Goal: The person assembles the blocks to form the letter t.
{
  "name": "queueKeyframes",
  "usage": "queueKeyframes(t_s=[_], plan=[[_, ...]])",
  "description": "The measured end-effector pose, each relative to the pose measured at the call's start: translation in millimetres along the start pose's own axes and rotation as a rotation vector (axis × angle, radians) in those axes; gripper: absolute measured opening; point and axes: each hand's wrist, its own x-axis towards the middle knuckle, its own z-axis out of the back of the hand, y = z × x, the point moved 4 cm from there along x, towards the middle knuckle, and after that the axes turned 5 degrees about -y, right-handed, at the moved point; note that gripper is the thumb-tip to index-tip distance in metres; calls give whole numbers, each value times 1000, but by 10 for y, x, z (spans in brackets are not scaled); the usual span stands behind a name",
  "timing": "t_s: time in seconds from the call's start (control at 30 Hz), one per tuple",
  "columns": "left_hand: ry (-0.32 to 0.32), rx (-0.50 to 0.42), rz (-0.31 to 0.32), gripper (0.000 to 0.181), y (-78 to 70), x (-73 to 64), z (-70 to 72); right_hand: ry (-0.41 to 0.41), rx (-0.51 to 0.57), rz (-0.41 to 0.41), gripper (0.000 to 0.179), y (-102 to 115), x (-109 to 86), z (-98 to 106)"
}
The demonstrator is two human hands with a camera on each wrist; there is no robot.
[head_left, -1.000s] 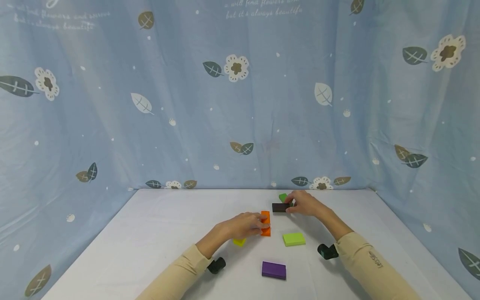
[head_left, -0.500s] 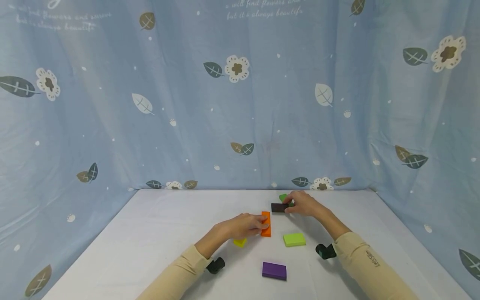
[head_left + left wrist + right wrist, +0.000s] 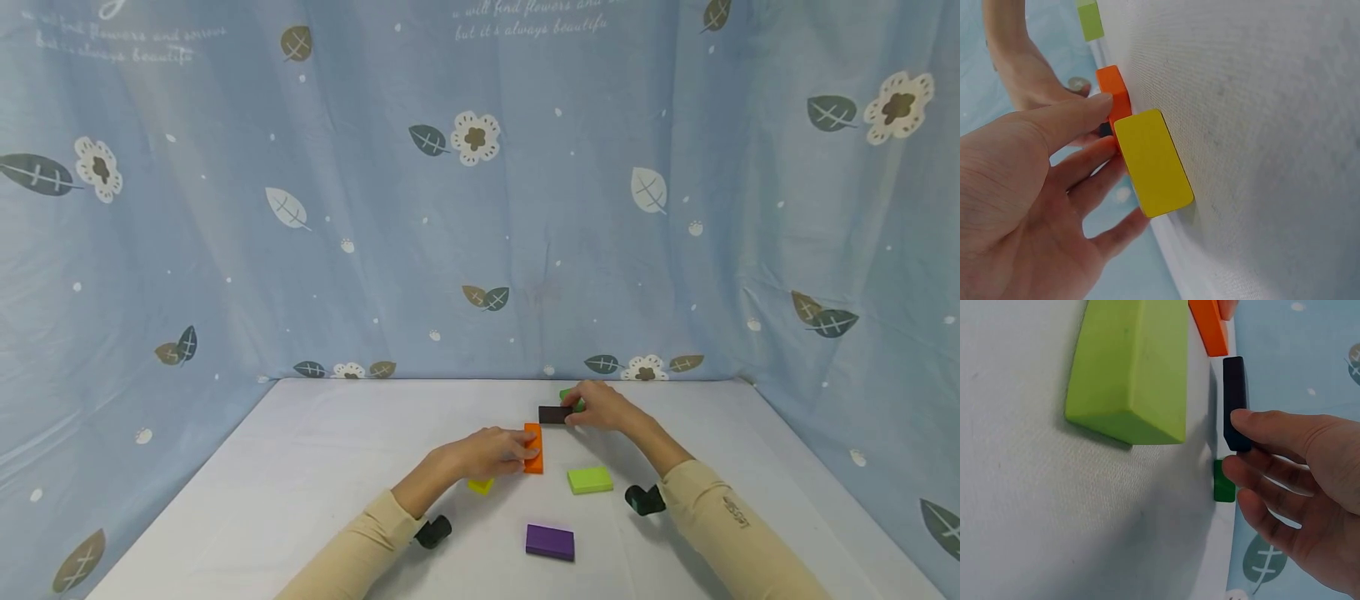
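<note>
My left hand [image 3: 491, 452] pinches an orange block [image 3: 534, 461] between thumb and fingers; the block lies lengthwise away from me on the white table. A yellow block [image 3: 1154, 164] stands just below that hand, mostly covered by it in the head view. Farther back, my right hand [image 3: 604, 406] holds the end of a black block [image 3: 553, 415] between thumb and fingertips. The black block lies crosswise, just beyond the orange block's far end. Behind the right fingers is a green block [image 3: 1224, 482], partly hidden.
A lime block [image 3: 590, 480] lies right of the orange one, and a purple block [image 3: 550, 542] sits nearer me. Black wrist cameras show below both sleeves. A blue patterned curtain [image 3: 375, 208] hangs behind the white table [image 3: 322, 467].
My right hand has slid the black block a little to the left, closer to the orange block's far end. The left hand and the orange block have stayed nearly still.
</note>
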Motion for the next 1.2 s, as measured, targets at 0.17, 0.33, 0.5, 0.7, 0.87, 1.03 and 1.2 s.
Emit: queueKeyframes(t_s=[0.17,0.33,0.5,0.7,0.87,1.03,1.2], plan=[[-3,-4,-3,36,0,-1,0,10,-4,22,27,5,19,-13],[-3,-5,1,36,5,-7,-10,19,-1,42,26,17,26,-39],[2,-7,19,37,3,-12,-18,25,-11,32,25,21,32,-71],[-1,-3,19,37,-6,-10,-6,37,-8,15,25,48,38,-83],[1,-12,22,37,-13,-15,9,42,-8,-1,24,56,44,-88],[2,-16,23,37,-12,-21,6,45,0,-22,24,29,57,-116],[1,-19,16,37,-7,-29,-8,47,0,-38,24,13,61,-137]])
